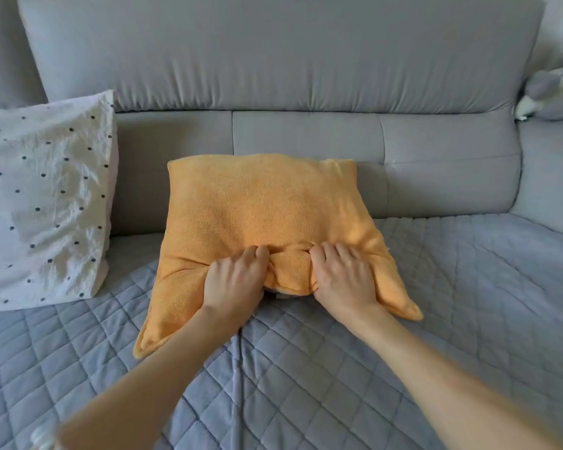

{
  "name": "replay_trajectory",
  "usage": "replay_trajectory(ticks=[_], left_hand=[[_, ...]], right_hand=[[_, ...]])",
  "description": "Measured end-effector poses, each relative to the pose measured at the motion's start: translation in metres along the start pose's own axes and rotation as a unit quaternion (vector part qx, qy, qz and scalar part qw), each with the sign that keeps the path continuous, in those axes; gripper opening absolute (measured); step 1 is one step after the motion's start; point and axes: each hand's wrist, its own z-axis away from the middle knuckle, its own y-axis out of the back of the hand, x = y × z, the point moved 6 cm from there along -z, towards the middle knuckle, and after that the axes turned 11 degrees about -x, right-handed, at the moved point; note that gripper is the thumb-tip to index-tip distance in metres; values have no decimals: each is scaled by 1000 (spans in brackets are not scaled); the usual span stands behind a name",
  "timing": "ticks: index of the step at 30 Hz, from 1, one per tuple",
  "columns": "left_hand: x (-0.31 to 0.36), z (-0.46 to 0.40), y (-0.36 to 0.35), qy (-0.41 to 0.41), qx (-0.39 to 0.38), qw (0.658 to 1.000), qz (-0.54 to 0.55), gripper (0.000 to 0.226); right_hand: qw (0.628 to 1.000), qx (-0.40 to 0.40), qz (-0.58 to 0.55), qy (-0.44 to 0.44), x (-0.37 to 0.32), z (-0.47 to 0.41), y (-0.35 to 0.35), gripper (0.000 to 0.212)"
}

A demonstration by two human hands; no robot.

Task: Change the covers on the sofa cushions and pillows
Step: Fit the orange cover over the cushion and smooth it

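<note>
**Both hands gripping near edge of orange pillow on sofa seat**

Grip: left hand point(233, 280) and right hand point(342, 277) lie side by side on the near edge of the orange pillow point(264, 209), knuckles up. Fingers of each hand curl down into the terry cover and hold a bunch of it. A raised fold of fabric stands between the two hands; creases radiate from it toward the pillow's near corners. Fingertips are buried in the cloth, so the exact hold underneath cannot be told. A small pale patch shows just under the near edge, between the wrists; what it is cannot be told.

Pillow: lies flat on the quilt point(468, 303), roughly centred, far edge touching the lower back cushions of the sofa point(273, 60). Both near corners are flattened and stick out past the forearms. Cover is on the pillow over its whole visible face.

Surroundings: quilt is grey-blue with diamond stitching and covers the seat. Sofa is light grey, with a tall upper back cushion over a row of lower ones. A white pillow with dark dots point(46, 196) leans at the left end, well apart from the orange one. A grey plush toy point(553, 92) sits at the far right, partly cut off by the frame.
</note>
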Motion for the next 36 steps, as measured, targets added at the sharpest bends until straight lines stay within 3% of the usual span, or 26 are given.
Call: replay_trajectory(ticks=[4, 7, 12, 16, 19, 23, 26, 30, 33, 36], left_hand=[[-4, -2, 9, -15, -89, 995, 31, 32], [-5, 14, 18, -70, -96, 991, 67, 40], [-13, 48, 12, -4, 18, 1000, -3, 100], [-17, 54, 6, 16, 45, 999, -19, 113], [-17, 57, -5, -1, 56, 998, -27, 101], [-15, 34, -9, 1, 118, 993, -26, 44], [-17, 2, -11, 14, 105, 994, -2, 22], [-14, -14, -14, -11, 47, 999, 16, 24], [-13, -11, -6, -27, 11, 999, 35, 32], [-10, 14, 1, -49, 21, 997, 46, 36]], right_hand=[[991, -100, -75, 36, 7, -4, 8, 19], [979, -143, -143, 31, 15, 4, 15, 9], [993, -26, -113, 17, 5, 35, 26, 76], [997, 53, -52, -11, 6, 52, 21, 92], [996, 90, -24, -1, 1, 62, 8, 90], [993, 116, 21, -14, 6, 40, -1, 67], [993, 109, 24, -38, 11, 11, -7, 56], [996, 64, -25, -60, 14, -6, -12, 43], [998, 8, -52, -26, 16, -9, -3, 37], [996, -12, -82, 14, 19, 5, 8, 38]])
